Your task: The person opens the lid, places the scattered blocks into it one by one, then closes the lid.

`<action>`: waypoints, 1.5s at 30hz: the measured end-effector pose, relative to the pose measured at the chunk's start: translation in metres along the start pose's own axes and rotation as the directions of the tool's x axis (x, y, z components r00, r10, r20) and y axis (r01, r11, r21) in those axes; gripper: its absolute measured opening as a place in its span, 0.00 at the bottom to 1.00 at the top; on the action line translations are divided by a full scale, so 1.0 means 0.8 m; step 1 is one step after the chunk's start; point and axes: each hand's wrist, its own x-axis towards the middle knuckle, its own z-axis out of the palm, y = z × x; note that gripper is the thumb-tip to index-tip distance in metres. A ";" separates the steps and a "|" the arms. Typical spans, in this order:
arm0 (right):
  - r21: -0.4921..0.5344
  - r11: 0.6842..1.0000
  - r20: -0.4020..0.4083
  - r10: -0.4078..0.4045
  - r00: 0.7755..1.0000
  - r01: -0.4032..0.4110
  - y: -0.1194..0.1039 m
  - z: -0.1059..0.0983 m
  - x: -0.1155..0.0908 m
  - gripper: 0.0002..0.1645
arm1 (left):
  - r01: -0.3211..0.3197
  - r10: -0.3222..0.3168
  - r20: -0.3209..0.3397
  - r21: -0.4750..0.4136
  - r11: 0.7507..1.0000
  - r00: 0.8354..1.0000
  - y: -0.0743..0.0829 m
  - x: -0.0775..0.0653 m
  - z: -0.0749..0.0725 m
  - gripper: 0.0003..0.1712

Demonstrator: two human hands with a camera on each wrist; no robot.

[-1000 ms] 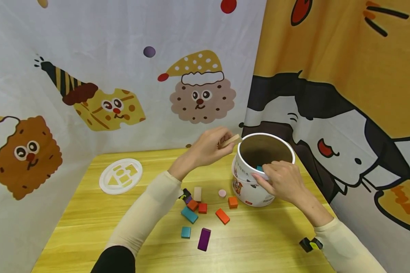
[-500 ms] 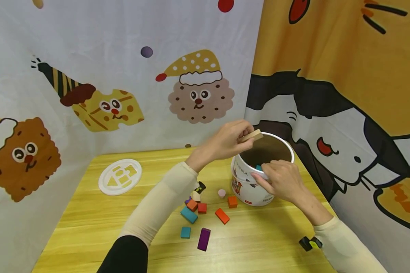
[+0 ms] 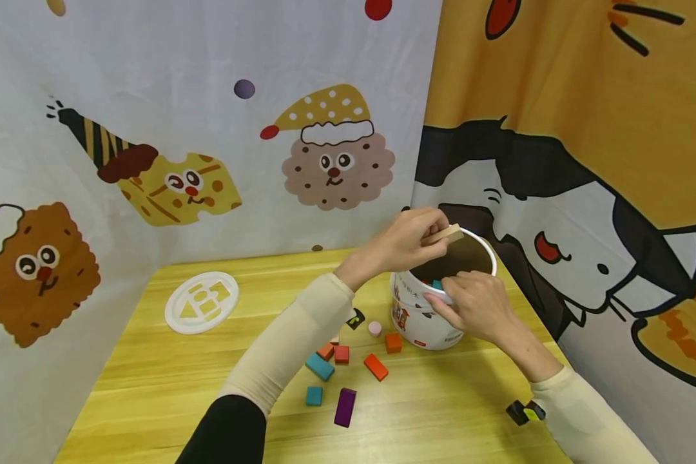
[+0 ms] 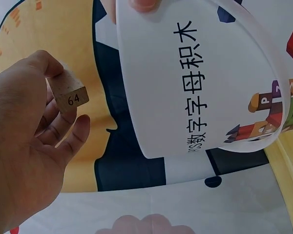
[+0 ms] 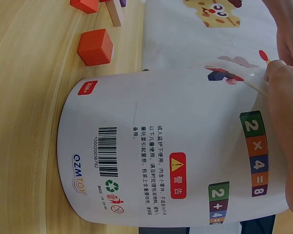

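Observation:
My left hand (image 3: 407, 243) pinches a natural-wood block (image 3: 454, 234) above the near-left rim of a white bucket (image 3: 426, 325). In the left wrist view, the number 64 shows on the end of the block (image 4: 73, 97), which is apart from the bucket wall (image 4: 151, 87). My right hand (image 3: 477, 304) grips the bucket's front rim, its thumb outside and its fingers over the edge. Blue and red pieces (image 3: 437, 284) show inside the bucket; most of the interior is hidden by the hands and wall.
Loose blocks lie left of the bucket: an orange cube (image 3: 393, 343), a pink round piece (image 3: 374, 328), an orange-red block (image 3: 376, 367), a purple block (image 3: 345, 407) and several others. A white lid with cut-outs (image 3: 202, 301) lies at the back left. Printed curtains (image 3: 325, 58) stand behind.
My left hand has carried the wooden block rightward, from just left of the bucket to over its opening. My right hand keeps its grip on the rim.

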 end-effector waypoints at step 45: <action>-0.018 0.999 0.028 0.027 0.999 -0.027 -0.004 -0.002 0.001 0.40 | 0.348 -0.360 0.150 0.101 0.932 0.921 -0.062 -0.167 -0.010 0.45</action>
